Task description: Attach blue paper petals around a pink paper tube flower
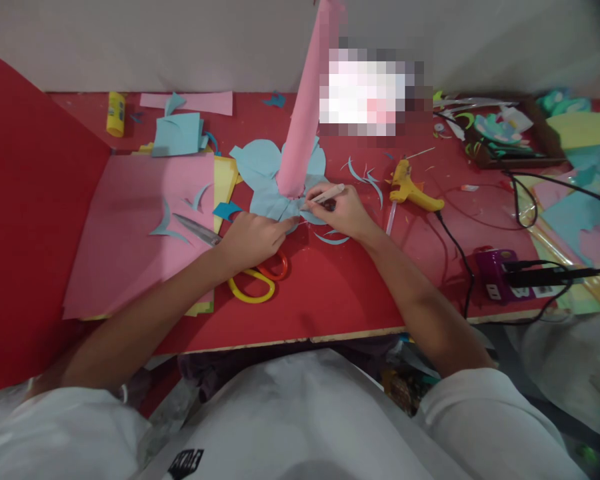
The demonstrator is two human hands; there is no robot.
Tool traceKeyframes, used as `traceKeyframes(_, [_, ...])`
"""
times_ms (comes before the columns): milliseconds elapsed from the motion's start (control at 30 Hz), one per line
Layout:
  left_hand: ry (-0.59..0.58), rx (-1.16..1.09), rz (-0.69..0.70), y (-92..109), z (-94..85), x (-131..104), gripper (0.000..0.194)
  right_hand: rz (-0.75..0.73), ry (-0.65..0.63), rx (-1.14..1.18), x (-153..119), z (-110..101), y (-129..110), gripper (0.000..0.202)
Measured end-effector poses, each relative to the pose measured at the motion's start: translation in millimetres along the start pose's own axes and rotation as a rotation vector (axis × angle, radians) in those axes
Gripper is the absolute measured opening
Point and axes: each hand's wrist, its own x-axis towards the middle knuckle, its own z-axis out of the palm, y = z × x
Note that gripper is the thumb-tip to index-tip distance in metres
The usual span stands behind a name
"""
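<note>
A blue paper flower (260, 160) lies on the red table, and a tall pink paper cone (300, 120) rises from its middle. My left hand (255, 241) rests at the flower's near edge, its fingertips stretched onto a front petal. In my right hand (347, 210) is a pale, slim pen-like stick (329, 194), pinched like a pen, its tip low over the petals near the cone's base. Scissors (251, 287) with yellow and red handles lie under my left hand and wrist, blades pointing left.
Pink paper sheets (130, 220) lie at left beside a raised red board (35, 213). A yellow glue gun (413, 189) trails its cord toward a purple box (497, 275). A glue stick (115, 114), blue offcuts (333, 239) and a brown tray (540, 150) of scraps are around.
</note>
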Motion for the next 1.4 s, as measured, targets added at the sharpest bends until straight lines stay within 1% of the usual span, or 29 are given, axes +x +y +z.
traceKeyframes(167, [0.008, 0.001, 0.000, -0.5, 1.0, -0.1, 0.050, 0.007, -0.030, 0.044, -0.5, -0.2, -1.3, 0.030])
traceKeyframes(333, [0.028, 0.019, 0.010, -1.2, 2.5, -0.3, 0.050, 0.023, -0.030, 0.017, -0.2, -0.2, -0.4, 0.037])
traceKeyframes(500, [0.031, 0.018, 0.017, -1.7, 4.4, -0.7, 0.051, 0.033, 0.035, 0.066, -0.1, 0.1, 3.6, 0.031])
traceKeyframes(667, [0.030, -0.016, 0.002, -1.2, 3.7, -0.5, 0.051, 0.032, 0.018, 0.022, 0.5, 0.2, 4.2, 0.029])
traceKeyframes(833, [0.012, -0.005, -0.001, -0.5, 2.0, 0.4, 0.051, 0.027, 0.025, 0.028, 0.5, 0.0, 2.4, 0.028])
traceKeyframes(967, [0.028, -0.004, 0.005, -1.5, 3.6, 0.2, 0.051, 0.031, 0.018, 0.040, 0.4, 0.1, 2.7, 0.027])
traceKeyframes(1167, [0.040, -0.004, 0.011, -1.9, 4.6, -0.3, 0.051, 0.063, 0.011, 0.063, 1.1, -0.9, 1.4, 0.032])
traceKeyframes(1233, [0.033, 0.000, 0.009, -1.6, 4.1, -0.2, 0.051, 0.077, -0.004, 0.079, 1.3, -1.2, 1.1, 0.033])
traceKeyframes(1400, [0.004, 0.017, 0.001, -0.5, 2.4, 0.3, 0.051, 0.083, 0.005, 0.108, 1.5, -1.2, 1.8, 0.032])
